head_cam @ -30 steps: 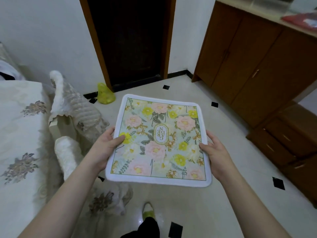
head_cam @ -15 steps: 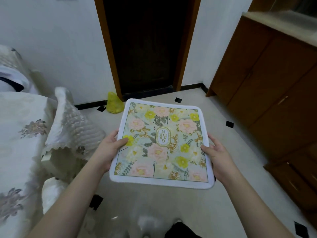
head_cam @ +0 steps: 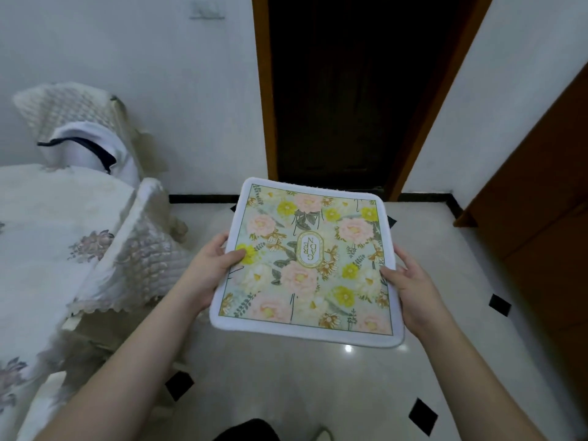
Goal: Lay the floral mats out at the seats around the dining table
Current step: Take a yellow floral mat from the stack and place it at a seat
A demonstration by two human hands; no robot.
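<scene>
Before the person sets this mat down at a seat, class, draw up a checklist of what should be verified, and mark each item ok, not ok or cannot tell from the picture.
1. Left hand grips the mat at its left edge: ok.
2. Right hand grips the right edge: ok.
3. Mat held flat, printed side up: ok.
4. Mat over a seat: not ok; it is over bare floor in front of the doorway.
5. Nearest covered chair free to take a mat: cannot tell; its seat is hidden.
6. Table within reach at the left: ok.
</scene>
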